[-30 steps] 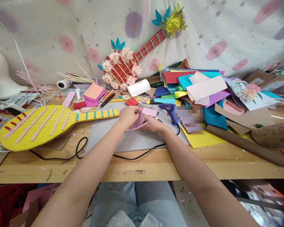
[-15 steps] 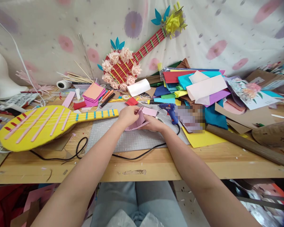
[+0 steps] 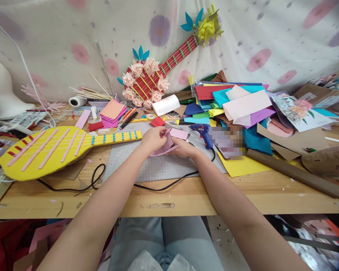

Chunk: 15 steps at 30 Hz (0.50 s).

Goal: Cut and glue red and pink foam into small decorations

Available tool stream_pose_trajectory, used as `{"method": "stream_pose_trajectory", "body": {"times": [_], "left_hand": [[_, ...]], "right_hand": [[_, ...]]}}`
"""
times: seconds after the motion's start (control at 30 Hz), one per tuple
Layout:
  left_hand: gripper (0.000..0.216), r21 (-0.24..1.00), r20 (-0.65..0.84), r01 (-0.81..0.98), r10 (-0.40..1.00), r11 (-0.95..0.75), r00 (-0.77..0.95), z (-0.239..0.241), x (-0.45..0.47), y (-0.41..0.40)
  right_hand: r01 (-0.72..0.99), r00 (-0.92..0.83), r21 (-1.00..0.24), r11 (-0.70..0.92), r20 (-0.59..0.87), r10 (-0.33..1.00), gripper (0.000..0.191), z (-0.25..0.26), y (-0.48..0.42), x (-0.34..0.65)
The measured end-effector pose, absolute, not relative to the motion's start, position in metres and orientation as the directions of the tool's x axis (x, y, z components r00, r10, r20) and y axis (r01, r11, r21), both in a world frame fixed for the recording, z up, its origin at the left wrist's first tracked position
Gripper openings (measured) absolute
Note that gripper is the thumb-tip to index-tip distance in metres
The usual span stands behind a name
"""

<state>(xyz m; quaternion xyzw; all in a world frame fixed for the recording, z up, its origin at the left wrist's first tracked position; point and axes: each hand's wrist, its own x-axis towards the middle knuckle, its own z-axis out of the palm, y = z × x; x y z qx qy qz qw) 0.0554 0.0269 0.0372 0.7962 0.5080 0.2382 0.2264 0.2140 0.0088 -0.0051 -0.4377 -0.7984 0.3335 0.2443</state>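
Note:
Over the grey cutting mat (image 3: 127, 165), my left hand (image 3: 154, 139) is closed, its fingers pinching the upper left edge of a folded pink paper piece (image 3: 167, 142). My right hand (image 3: 183, 147) is closed round the lower right side of the same piece, and its fingers are partly hidden behind it. A flat pink paper strip (image 3: 179, 134) shows just beyond my right hand. A blue glue gun (image 3: 202, 133) lies to the right of my hands. The neck of a yellow lute-shaped craft (image 3: 53, 148) reaches to near my left hand.
A red lute craft with paper roses (image 3: 144, 81) leans on the curtain. Coloured sheets (image 3: 243, 103) pile up at the back right. A black cord (image 3: 164, 187) crosses the front. A wooden stick (image 3: 293, 174) lies at right, and pink and orange paper squares (image 3: 111, 111) at left.
My hands and the pink paper piece have barely moved. The whole view has shifted very slightly.

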Motion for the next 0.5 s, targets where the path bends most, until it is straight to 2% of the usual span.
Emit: {"method": "stream_pose_trajectory", "body": {"times": [0.13,0.4,0.5], "left_hand": [[0.042,0.633,0.148,0.682,0.921,-0.367,0.359,0.0376,0.0541,0.0263],[0.032,0.613,0.164,0.667,0.895,-0.422,0.415,0.035,0.0512,0.0299],[0.029,0.61,0.152,0.671,0.893,-0.421,0.423,0.0347,0.0506,0.0306]], "right_hand": [[0.532,-0.497,-0.763,0.367,0.071,0.865,0.04,-0.0045,0.009,0.2141],[0.576,-0.467,-0.746,0.333,0.033,0.884,0.05,-0.0088,0.0104,0.2165],[0.54,-0.481,-0.771,0.338,0.048,0.876,0.056,-0.005,0.0082,0.2208]]}}
